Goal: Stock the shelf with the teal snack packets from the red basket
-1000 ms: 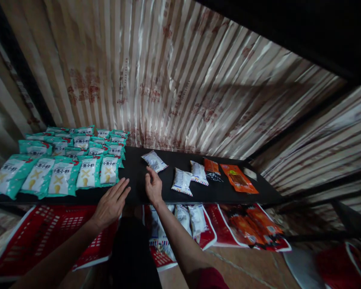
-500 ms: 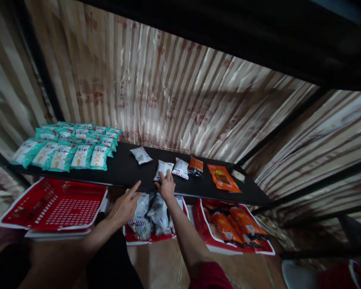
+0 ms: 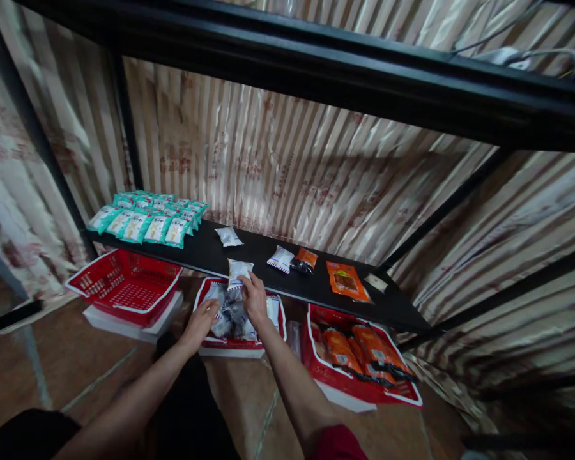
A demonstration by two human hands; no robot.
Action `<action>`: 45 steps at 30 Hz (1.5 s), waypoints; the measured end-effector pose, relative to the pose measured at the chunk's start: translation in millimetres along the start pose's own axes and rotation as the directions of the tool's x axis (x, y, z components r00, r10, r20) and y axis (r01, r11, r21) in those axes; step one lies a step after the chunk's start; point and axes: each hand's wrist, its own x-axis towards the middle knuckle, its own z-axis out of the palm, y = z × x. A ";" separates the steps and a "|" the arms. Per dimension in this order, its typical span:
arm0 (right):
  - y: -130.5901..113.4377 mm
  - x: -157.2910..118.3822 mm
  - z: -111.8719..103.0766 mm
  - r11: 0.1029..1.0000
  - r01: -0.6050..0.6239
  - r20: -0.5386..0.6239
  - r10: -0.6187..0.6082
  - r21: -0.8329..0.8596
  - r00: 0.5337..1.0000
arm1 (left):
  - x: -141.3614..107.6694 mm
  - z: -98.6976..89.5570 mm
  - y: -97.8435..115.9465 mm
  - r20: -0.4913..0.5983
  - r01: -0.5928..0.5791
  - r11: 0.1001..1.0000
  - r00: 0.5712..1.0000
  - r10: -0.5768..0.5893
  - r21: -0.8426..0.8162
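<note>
My right hand (image 3: 253, 299) is closed on a small white snack packet (image 3: 238, 273), held up at the front edge of the black shelf (image 3: 256, 259). Below it, a red basket (image 3: 283, 326) with a white rim contains several similar white packets (image 3: 242, 326). My left hand (image 3: 201, 326) is over the basket's left side, fingers loosely curled and apart, close to a packet there; whether it touches that packet is unclear. On the shelf lie two other white packets, one toward the back (image 3: 229, 236) and one farther right (image 3: 282, 259).
Teal-and-white packets (image 3: 146, 220) are piled on the shelf's left. An orange-and-black packet (image 3: 305, 260), a flat orange packet (image 3: 347, 281) and a small pale item (image 3: 376, 282) lie rightward. Red baskets flank the middle one: left (image 3: 129, 281), and right (image 3: 311, 348) with orange packets. An upper black shelf (image 3: 306, 83) overhangs.
My right hand has taken the white packet from the shelf and drawn it left and toward me, over the basket. My left hand's fingers have curled. The view has shifted.
</note>
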 end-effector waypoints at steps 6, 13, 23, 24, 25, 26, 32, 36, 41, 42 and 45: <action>-46.2 -40.8 -25.7 0.991 0.136 0.074 -0.135 -0.016 0.988 | -30.4 12.2 21.8 0.060 0.287 0.827 0.953 -0.296 -0.484; -74.2 -64.1 -42.8 0.976 0.218 0.164 -0.213 -0.012 0.963 | -49.8 21.6 27.5 0.032 0.249 0.780 0.959 -0.282 -0.574; -27.8 -85.6 -88.6 0.993 0.108 0.141 -0.101 -0.039 0.985 | -44.1 86.6 34.2 0.138 0.349 0.797 0.936 -0.324 -0.493; -21.8 -88.5 -94.1 0.995 0.085 0.123 -0.079 -0.050 0.989 | -44.8 95.1 37.0 0.156 0.361 0.804 0.932 -0.327 -0.474; -16.6 -91.1 -99.4 0.996 0.062 0.104 -0.055 -0.060 0.993 | -45.6 102.9 39.6 0.174 0.369 0.810 0.929 -0.326 -0.456; -12.3 -93.1 -104.1 0.997 0.040 0.084 -0.034 -0.067 0.996 | -46.2 109.4 42.0 0.200 0.378 0.815 0.926 -0.322 -0.440; -5.5 -86.4 -108.9 1.000 -0.010 0.043 0.010 -0.006 0.999 | -34.7 115.3 43.1 0.252 0.375 0.840 0.922 -0.293 -0.393; -11.9 -65.3 -91.7 0.998 -0.010 0.026 0.008 0.058 1.000 | -12.3 98.8 42.7 0.212 0.331 0.858 0.941 -0.265 -0.392; -18.9 -30.6 -69.0 0.991 -0.008 0.030 0.004 0.131 1.000 | 18.7 77.0 49.9 0.178 0.272 0.874 0.960 -0.217 -0.403; -20.4 -23.5 -64.7 0.989 -0.002 0.033 -0.002 0.145 0.999 | 24.6 72.1 51.4 0.171 0.273 0.875 0.960 -0.221 -0.401; -27.1 -4.4 -51.8 0.979 -0.008 0.047 -0.001 0.204 0.999 | 41.9 57.0 53.6 0.147 0.284 0.871 0.958 -0.245 -0.401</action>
